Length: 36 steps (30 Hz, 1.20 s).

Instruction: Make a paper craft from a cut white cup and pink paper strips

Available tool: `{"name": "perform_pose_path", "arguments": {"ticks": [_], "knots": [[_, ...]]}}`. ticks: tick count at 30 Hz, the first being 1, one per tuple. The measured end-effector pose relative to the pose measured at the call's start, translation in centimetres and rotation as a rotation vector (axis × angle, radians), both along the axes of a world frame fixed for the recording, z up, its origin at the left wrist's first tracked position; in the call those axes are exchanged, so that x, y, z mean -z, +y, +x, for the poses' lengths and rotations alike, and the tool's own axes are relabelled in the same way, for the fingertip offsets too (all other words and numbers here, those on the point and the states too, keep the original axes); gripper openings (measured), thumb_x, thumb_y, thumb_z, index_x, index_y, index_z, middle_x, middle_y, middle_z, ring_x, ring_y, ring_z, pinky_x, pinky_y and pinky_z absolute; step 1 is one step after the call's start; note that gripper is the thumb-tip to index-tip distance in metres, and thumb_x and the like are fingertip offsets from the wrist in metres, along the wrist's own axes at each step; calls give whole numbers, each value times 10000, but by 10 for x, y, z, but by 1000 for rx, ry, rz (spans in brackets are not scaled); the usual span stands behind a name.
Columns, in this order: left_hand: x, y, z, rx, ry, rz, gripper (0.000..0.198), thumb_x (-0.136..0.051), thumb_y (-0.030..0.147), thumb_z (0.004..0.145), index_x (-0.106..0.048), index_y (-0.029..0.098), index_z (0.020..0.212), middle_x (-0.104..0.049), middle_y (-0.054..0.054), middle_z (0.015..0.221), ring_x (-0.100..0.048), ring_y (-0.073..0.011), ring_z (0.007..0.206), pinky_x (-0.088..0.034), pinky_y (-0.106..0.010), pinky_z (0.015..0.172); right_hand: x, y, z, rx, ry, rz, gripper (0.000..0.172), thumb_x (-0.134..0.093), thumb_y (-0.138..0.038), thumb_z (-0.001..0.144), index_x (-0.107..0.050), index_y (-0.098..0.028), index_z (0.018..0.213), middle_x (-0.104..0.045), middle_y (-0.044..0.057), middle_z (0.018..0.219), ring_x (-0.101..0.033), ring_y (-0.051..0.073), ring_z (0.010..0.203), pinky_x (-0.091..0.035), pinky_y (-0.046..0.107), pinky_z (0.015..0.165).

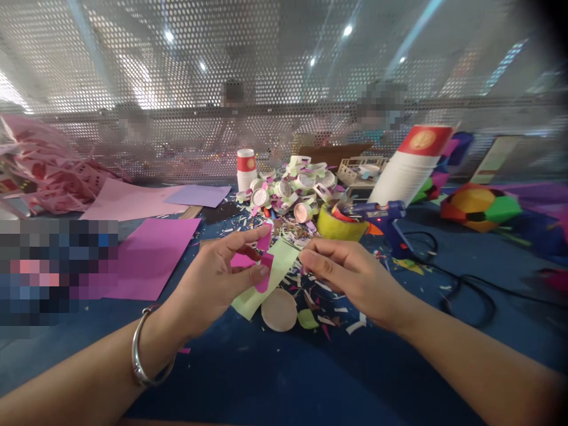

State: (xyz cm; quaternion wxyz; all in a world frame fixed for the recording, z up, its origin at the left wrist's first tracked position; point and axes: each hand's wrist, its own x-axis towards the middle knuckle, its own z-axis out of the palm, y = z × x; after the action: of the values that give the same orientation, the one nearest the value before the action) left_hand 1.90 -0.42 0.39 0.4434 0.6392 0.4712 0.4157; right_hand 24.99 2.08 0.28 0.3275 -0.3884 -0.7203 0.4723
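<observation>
Beyond the blue tabletop I see a grey perforated screen spanning the room, a dark horizontal band across it. Small white lights glint high up, among slanting pale-blue streaks.

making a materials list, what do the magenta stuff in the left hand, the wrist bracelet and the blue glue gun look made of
Magenta stuff: likely matte paper or thin foam; flat, evenly coloured and thin, but the look leaves it open.
Bracelet: probably polished metal; silvery with bright highlights.
Blue glue gun: body seemingly hard plastic, slightly glossy, with a moulded shape.
</observation>
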Motion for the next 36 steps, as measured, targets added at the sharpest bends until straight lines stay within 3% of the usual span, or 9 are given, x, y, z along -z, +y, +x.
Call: {"name": "perform_pose_path", "arguments": {"ticks": [3, 8, 15, 19, 22, 26, 28, 32, 36], "knots": [[7, -3, 7, -10, -14, -25, 534, -733, 282, 817, -589, 278, 1332, -629, -79, 1182, -612, -215, 1001, -542, -361, 851, 2, 2, 3, 24, 50, -44, 416, -529, -528, 952, -478, -188, 717, -242, -72, 614, -194, 64, 502, -136, 247, 433], [7, -2, 15, -7, -32, -100, 561, -732, 236, 788, -584, 248, 1329, -574, -110, 1298, -619, -216, 983, -577, -334, 791, 4, 5, 4, 51, 71, -61, 403, -522, -533, 954, -501, -190, 743, -250, -73, 612, -190, 69, 496, -120, 264, 434], [-7, 2, -1, 41, 243, -11, 446, -701, 358, 841, -638, 287, 1277, -631, -78, 1171, -638, -198, 864, -561, -293, 694, -2, 7, 2, 46, 40, -36, 436, -534, -541, 941, -467, -190, 691, -284, -78, 582, -227, 68, 491, -159, 261, 445], [-10, 5, -6, -10, 329, 103, 270, -629, 379, 907, -740, 255, 1118, -708, -75, 1038, -652, -228, 906, -514, -320, 764, 1, 9, 1, 48, 44, -50, 412, -547, -518, 942, -487, -191, 698, -283, -78, 578, -242, 70, 492, -170, 262, 449], [-6, 10, -4, -64, 147, 72, 187, -651, 322, 899, -755, 230, 1025, -729, -69, 1003, -658, -220, 930, -504, -324, 812, 3, 9, -2, 59, 75, -83, 386, -540, -519, 945, -516, -194, 738, -286, -83, 564, -239, 71, 474, -165, 267, 444], [0, 10, 5, -78, -233, -180, 348, -741, 254, 830, -622, 216, 1156, -692, -12, 839, -639, -147, 757, -504, -254, 690, 5, 9, -5, 56, 79, -111, 376, -548, -522, 940, -531, -192, 758, -296, -83, 568, -244, 69, 475, -167, 264, 441], [1, 7, 10, -77, -355, -284, 318, -756, 240, 818, -614, 200, 1100, -674, 1, 796, -620, -123, 707, -488, -221, 635, 6, 9, -7, 36, 73, -143, 383, -553, -532, 933, -531, -192, 759, -293, -84, 564, -240, 67, 472, -169, 256, 431], [2, 2, 17, -45, -483, -424, 183, -756, 276, 824, -611, 165, 832, -672, -5, 759, -597, -91, 655, -471, -192, 614, 7, 7, -12, 2, 87, -214, 386, -549, -552, 927, -537, -196, 777, -287, -85, 561, -232, 69, 470, -200, 241, 420], [3, -3, 20, -56, -563, -488, 209, -750, 305, 831, -598, 168, 788, -673, -8, 780, -594, -92, 684, -478, -191, 644, 4, 3, -17, -35, 89, -284, 402, -537, -578, 923, -528, -196, 798, -315, -78, 588, -271, 70, 485, -230, 235, 433]]}}
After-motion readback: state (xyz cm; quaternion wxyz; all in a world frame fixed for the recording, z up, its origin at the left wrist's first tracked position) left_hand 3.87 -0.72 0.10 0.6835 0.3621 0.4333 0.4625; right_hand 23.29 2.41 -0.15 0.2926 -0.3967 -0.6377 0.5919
